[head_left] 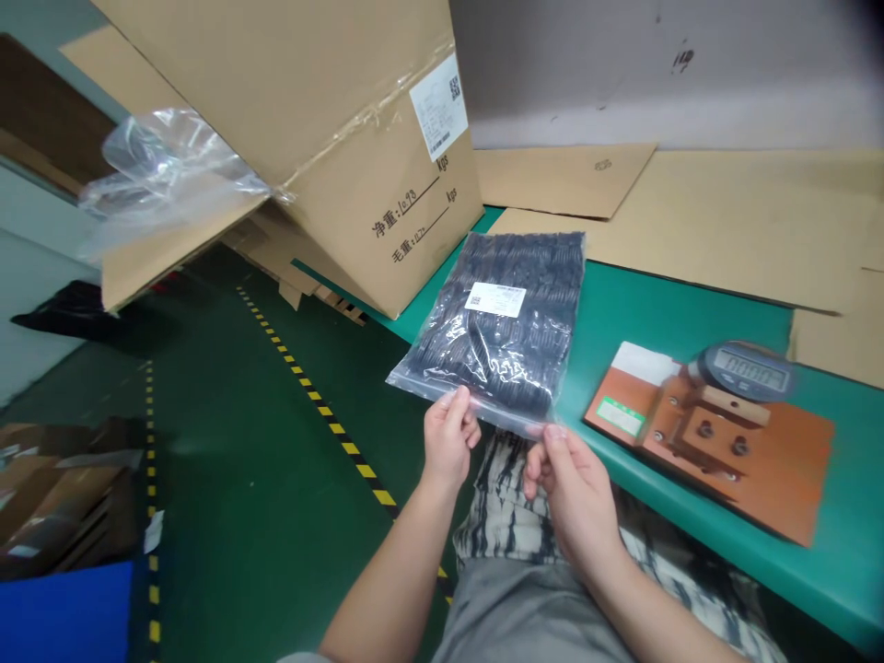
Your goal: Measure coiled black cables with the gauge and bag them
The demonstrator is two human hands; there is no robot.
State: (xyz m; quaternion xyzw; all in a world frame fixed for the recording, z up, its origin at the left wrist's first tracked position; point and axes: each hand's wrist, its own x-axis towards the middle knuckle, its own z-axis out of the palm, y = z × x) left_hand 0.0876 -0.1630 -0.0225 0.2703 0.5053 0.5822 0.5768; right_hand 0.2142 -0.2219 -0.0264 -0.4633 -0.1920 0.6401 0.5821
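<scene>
A clear zip-lock bag (511, 345) packed with rows of dark, thin parts lies at the green table's near left edge, a white label on its upper face. My left hand (448, 437) pinches the middle of the bag's near edge, along the zip strip. At the near right corner, my right hand (573, 479) grips the same edge between thumb and finger. The kind of the dark parts inside cannot be made out.
A large open carton (373, 166) leans at the table's left, plastic film (166, 166) hanging from its flap. On the green table (642, 304), a digital gauge (746, 370) sits on an orange fixture (780, 470). Cardboard sheets (746, 221) lie behind.
</scene>
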